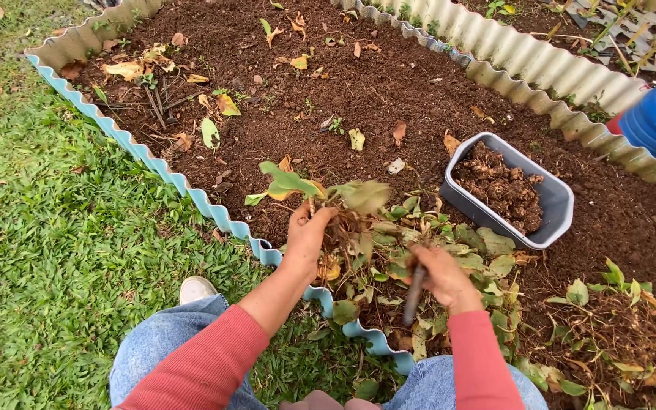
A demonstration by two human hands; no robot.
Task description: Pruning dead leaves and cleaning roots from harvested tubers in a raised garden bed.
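I note L hand point(309, 228) closed on uprooted plant point(328, 199) at stem base, held over soil bed point(389, 91); R hand point(442, 277) gripping dark tool handle point(414, 294); plant prob. light, floppy, roots brittle, so grip low, not leaves.

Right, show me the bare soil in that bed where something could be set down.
Freest patch: dark soil between the grey rectangular plastic tub and the far corrugated metal edging. Soil right of the tub is also bare. Crowded: the pile of uprooted leafy plants around the left hand and right hand, and the far-left corner with dry leaves and twigs.
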